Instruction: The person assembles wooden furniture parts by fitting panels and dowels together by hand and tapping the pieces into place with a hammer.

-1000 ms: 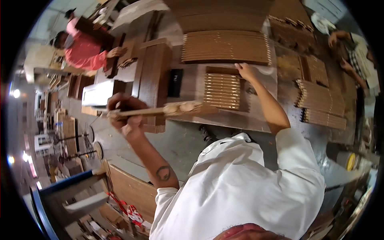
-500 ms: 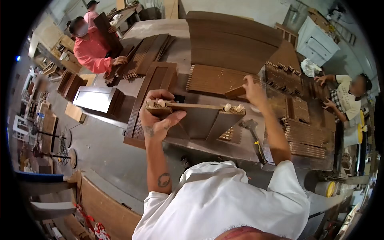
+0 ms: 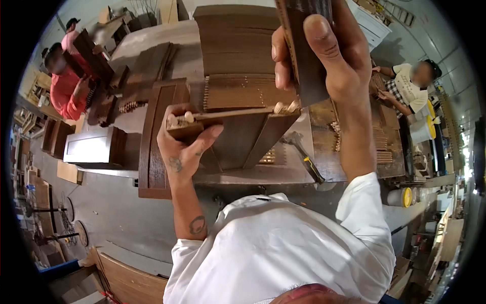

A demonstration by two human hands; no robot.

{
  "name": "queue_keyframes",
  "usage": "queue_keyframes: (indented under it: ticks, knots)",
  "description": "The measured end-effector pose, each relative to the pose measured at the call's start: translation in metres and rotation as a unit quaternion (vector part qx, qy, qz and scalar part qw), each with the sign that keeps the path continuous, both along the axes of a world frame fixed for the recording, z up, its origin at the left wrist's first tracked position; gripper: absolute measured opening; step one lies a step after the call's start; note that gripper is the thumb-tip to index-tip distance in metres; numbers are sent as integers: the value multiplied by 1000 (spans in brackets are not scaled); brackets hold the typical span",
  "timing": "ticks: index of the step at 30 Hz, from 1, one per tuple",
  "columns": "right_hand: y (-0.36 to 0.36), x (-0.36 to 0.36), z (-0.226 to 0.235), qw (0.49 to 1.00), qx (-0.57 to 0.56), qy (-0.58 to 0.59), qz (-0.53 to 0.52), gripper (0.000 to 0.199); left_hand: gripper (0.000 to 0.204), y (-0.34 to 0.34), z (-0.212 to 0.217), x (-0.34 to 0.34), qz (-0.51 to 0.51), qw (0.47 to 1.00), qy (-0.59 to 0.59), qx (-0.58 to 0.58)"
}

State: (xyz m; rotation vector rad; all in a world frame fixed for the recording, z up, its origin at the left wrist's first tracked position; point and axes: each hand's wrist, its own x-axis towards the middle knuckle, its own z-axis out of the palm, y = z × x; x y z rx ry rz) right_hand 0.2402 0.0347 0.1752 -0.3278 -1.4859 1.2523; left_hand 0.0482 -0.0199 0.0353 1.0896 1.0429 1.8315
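My left hand [image 3: 185, 144] is closed round one side rail of a dark brown framed wooden panel [image 3: 235, 142], which stands on edge over the table. Light dowels [image 3: 286, 107] stick up from the ends of its two side rails. High at the upper right, close to the camera, my right hand [image 3: 347, 63] grips a short dark brown board [image 3: 311, 76], thumb on its face and fingers behind. The board's lower end is in line with the panel's right dowels; whether they touch I cannot tell. A hammer [image 3: 306, 159] with a black and yellow handle lies right of the panel.
Brown slats with dowelled ends [image 3: 238, 93] lie on the worktable [image 3: 187, 45] behind the panel, before a tall curved brown board [image 3: 235, 38]. A larger framed panel [image 3: 157, 147] is at the left. One person [image 3: 68, 86] in pink works far left, another [image 3: 412, 83] far right.
My right hand has lifted the short board from over the slats up toward the camera. My left hand still holds the panel. The whole view has shifted a little.
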Motion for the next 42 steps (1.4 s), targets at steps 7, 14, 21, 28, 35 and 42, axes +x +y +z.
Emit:
queue_keyframes:
  ticks: [7, 14, 21, 28, 35, 42]
  knots:
    - [19, -6, -17, 982, 76, -165, 46, 66, 41, 3, -7, -12, -3, 998, 53, -24]
    - [24, -7, -22, 935, 245, -254, 27, 57, 38, 5, -10, -12, -69, 998, -9, -3]
    - [14, -10, -14, 838, 343, -424, 8, 52, 42, 9, -9, -12, -61, 998, 16, 5]
    - [18, -28, -1, 779, 307, -542, 64, 45, 53, 14, -22, -14, -97, 993, 1, 67]
    - [16, -36, 6, 729, 294, -610, 104, 48, 45, 12, -20, -16, -58, 991, 81, 85]
    - [17, -37, 4, 703, 332, -619, 111, 55, 46, 10, -17, -22, -63, 978, 160, 122]
